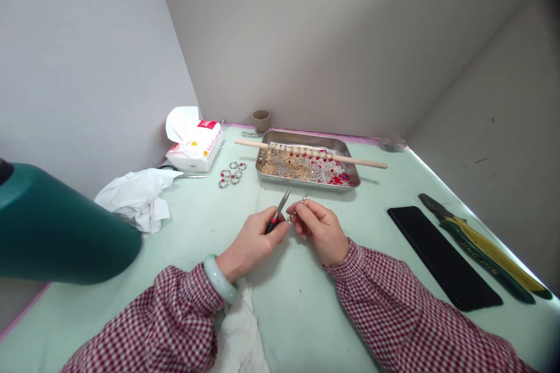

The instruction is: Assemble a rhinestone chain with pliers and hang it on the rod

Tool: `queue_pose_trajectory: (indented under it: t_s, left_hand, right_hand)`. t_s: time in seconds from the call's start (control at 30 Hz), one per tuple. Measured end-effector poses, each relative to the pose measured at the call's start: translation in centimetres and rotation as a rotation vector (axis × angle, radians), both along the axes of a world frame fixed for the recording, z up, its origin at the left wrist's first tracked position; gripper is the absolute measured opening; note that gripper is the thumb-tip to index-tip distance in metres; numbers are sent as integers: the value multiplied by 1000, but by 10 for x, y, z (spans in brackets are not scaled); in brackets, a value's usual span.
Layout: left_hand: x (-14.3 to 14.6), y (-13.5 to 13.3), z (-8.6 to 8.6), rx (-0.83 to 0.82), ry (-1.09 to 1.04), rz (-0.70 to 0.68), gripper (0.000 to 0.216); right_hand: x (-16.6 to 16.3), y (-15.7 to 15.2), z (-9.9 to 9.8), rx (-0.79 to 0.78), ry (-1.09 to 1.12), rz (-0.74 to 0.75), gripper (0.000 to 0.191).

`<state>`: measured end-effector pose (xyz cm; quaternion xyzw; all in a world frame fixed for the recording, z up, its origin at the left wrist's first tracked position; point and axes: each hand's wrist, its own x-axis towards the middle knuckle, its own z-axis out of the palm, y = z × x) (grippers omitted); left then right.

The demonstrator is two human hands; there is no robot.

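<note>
My left hand [254, 245] is closed round a slim pointed metal tool [282, 203] with a black and red grip. Its tip points up and away; the fingers hide the rest, so its exact kind is unclear. My right hand [321, 230] pinches a short beaded strand [303, 200] between thumb and fingers, close beside the left fingertips. Part of the strand is hidden by the fingers. Beyond my hands stands a metal tray [306, 185] of gold, clear and red beads. Several small beaded rings [231, 173] lie left of the tray.
A wooden rod [365, 162] carrying beaded rings rests across the tray. Tissues [196, 148], a small cup [261, 120] and a crumpled cloth [135, 198] are behind and left. A green bottle [65, 227] stands left. A black case [441, 256] and yellow-green pliers [481, 245] lie right.
</note>
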<state>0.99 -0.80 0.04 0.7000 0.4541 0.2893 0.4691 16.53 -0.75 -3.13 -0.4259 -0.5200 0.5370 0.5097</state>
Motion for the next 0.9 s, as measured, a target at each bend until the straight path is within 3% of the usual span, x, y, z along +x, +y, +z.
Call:
queue_pose_trajectory:
  t_s: [0.23, 0.47, 0.73, 0.9]
  left_hand:
    - [1, 1, 1, -14, 75, 15, 23]
    - [-2, 2, -1, -47, -13, -14, 20]
    - [0, 0, 4, -19, 58, -5, 24]
    - [-2, 1, 2, -140, -30, 48, 24]
  right_hand:
    - [0, -6, 6, 120, -125, -70, 25]
    - [1, 1, 1, 12, 12, -50, 26]
    - [6, 2, -2, 69, -18, -156, 24]
    - [4, 3, 0, 29, 88, -120, 25]
